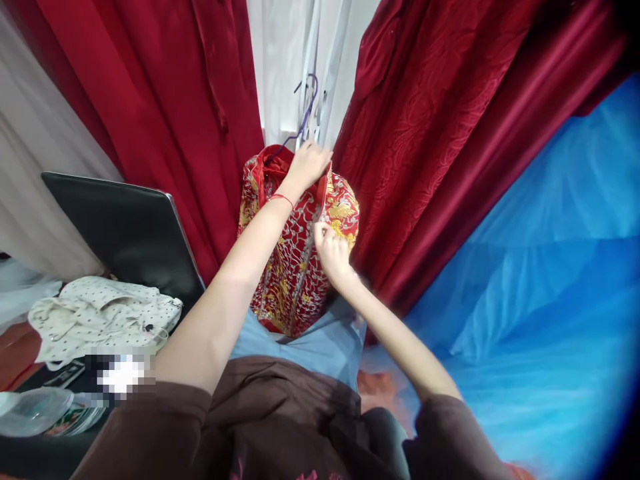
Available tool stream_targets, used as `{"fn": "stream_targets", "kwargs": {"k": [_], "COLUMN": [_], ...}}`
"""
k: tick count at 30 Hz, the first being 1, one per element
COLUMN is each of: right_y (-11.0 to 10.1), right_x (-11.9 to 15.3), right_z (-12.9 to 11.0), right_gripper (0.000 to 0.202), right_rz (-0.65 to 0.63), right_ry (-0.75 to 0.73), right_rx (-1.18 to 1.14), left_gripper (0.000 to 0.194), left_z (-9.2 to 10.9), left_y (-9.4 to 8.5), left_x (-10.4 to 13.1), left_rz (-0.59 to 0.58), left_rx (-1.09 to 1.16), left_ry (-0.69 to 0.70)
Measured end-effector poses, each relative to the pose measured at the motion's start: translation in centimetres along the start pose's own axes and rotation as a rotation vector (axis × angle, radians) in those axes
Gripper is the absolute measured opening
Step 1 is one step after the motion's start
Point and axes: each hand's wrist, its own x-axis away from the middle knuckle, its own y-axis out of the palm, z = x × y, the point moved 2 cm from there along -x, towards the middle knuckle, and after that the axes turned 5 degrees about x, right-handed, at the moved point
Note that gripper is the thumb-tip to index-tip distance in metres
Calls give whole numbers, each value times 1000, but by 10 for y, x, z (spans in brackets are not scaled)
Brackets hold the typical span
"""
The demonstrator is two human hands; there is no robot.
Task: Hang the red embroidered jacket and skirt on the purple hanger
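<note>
A red garment [280,280] with gold and silver embroidery hangs in front of me, its lower part near my lap. A purple hanger [306,119] comes out of its collar, the hook free above. My left hand [309,165], with a red string at the wrist, is closed on the garment's collar at the hanger's shoulder. Lower and to the right, my right hand [331,250] is closed on the front edge of the garment, fingers curled. The hanger's far arm is hidden inside the cloth.
Red curtains [165,87] hang on both sides of a white frame [333,67]. At left, a black chair back [130,233] stands behind a dotted white cloth [100,320] and a clear plastic container [37,410]. Blue fabric [550,300] spreads at right.
</note>
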Motion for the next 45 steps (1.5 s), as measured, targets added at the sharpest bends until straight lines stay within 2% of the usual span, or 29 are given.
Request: {"fn": "stream_targets", "kwargs": {"k": [3, 5, 7, 10, 14, 17, 22, 27, 29, 32, 35, 37, 39, 42, 45], "right_y": [34, 44, 44, 25, -23, -49, -59, -71, -82, -92, -81, -62, -42, -24, -23], "right_x": [-12, -21, -26, -31, -40, -51, -62, -67, -65, -54, -39, -33, -32, -38, -42], "right_z": [16, 28, 37, 50, 77, 90, 98, 105, 102, 83, 58, 51, 57, 76, 87], "right_gripper": [41, 36, 42, 47, 43, 39, 41, 46, 45, 44, 40, 41, 46, 51, 52], "right_rz": [3, 36, 84, 184, 353, 386, 394, 386, 388, 430, 445, 443, 447, 430, 409], "right_ry": [114, 254, 379, 460, 399, 356, 381, 362, 359, 322, 255, 298, 396, 459, 411], "right_rx": [-101, -211, -317, -459, -712, -789, -760, -812, -794, -783, -875, -964, -1045, -1120, -1173], "left_gripper": [51, 51, 50, 48, 49, 49, 43, 31, 27, 25, 27, 29, 32, 36, 43], "left_z": [2, 4, 4, 5, 10, 20, 40, 40, 37, 35, 34, 33, 30, 18, -1], "left_y": [6, 8, 5, -2, -5, 0, -1, -11, -7, 8, 27, 34, 35, 24, 0], "left_x": [4, 6, 10, 19, 43, 56, 48, 39, 37, 34, 33, 40, 54, 74, 72], "left_rz": [-32, -73, -104, -115, -61, -86, -131, -216, -189, -117, -84, -60, -18, 75, 187], "left_rx": [-25, -46, -53, -27, -9, -8, 114, 272, 260, 211, 178, 149, 112, 59, 6], "left_ry": [22, 70, 118, 167, 170, 152, 169, 164, 136, 73, 11, -6, -4, -16, -98]}}
